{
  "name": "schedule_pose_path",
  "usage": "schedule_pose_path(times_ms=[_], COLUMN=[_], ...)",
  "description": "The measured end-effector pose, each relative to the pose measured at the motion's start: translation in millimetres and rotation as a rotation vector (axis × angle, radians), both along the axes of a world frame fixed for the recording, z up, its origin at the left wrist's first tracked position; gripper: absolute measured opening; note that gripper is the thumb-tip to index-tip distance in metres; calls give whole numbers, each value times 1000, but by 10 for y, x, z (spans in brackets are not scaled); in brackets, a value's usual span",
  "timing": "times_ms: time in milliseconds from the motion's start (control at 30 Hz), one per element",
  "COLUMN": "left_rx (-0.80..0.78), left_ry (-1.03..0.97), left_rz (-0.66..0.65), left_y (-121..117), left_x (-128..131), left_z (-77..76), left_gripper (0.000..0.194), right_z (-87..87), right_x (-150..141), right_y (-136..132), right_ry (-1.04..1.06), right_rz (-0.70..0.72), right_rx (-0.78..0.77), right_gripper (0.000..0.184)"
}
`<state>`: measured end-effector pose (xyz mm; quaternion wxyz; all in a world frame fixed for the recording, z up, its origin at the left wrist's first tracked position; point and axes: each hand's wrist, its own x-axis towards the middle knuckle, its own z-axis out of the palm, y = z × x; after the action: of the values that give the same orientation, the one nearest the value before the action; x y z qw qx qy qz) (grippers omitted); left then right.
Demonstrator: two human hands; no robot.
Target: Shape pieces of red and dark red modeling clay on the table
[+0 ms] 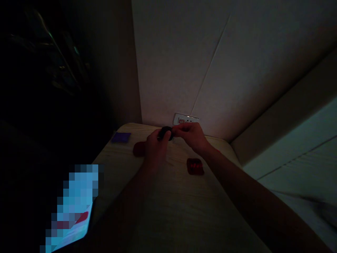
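Over the far part of the wooden table (pixel 168 196), my left hand (pixel 157 144) grips a small, dark, round object (pixel 166 133), its thumb lying across the front. My right hand (pixel 191 135) is at the object's right side, thumb and forefinger pinched together. Whatever sits in that pinch is too small and dark to make out. Partly behind my left hand lies a red, rounded item (pixel 139 149). Below my right wrist rests a small red case (pixel 195 166) with brighter red bits inside. Dim light hides finer detail.
A purple packet (pixel 121 137) lies by the table's far left edge. A wall socket plate (pixel 181 119) is just behind my hands. At lower left glows a screen (pixel 76 214), partly pixelated. A pale padded panel (pixel 297 151) runs along the right.
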<state>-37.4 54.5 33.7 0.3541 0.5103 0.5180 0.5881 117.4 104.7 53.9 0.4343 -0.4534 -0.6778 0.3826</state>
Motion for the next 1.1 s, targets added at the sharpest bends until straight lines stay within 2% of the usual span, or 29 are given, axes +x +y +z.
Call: schedule_pose_path(times_ms=[100,333,400,533,633,767,933,1100], left_rx=[-1,5,15,15,-11,-26,-5,28], left_ry=[-1,-7,-26,-162,-245,-232,-196,-131], left_rz=[14,26,12,-22,-14,-19,6,1], left_y=[-25,-54,-51,-4,28,22,-3,-31], left_x=[13,27,28,46,55,44,43,35], left_z=[27,60,55,6,-30,-30,-6,25], left_gripper=[27,23,23,25,26,26,24,24], right_z=[26,47,47,43,56,112,192,194], right_x=[28,32,13,-27,-39,-22,12,11], right_y=[-42,-61,-64,-63,-81,-131,-165,-198], right_ry=[64,-88,-41,180,236,149,-93,-243], right_rz=[22,-18,-16,8,42,65,31,-12], right_rx=[-61,-19,-42,-197,-240,-105,54,186], right_gripper=[23,15,15,21,25,30,29,26])
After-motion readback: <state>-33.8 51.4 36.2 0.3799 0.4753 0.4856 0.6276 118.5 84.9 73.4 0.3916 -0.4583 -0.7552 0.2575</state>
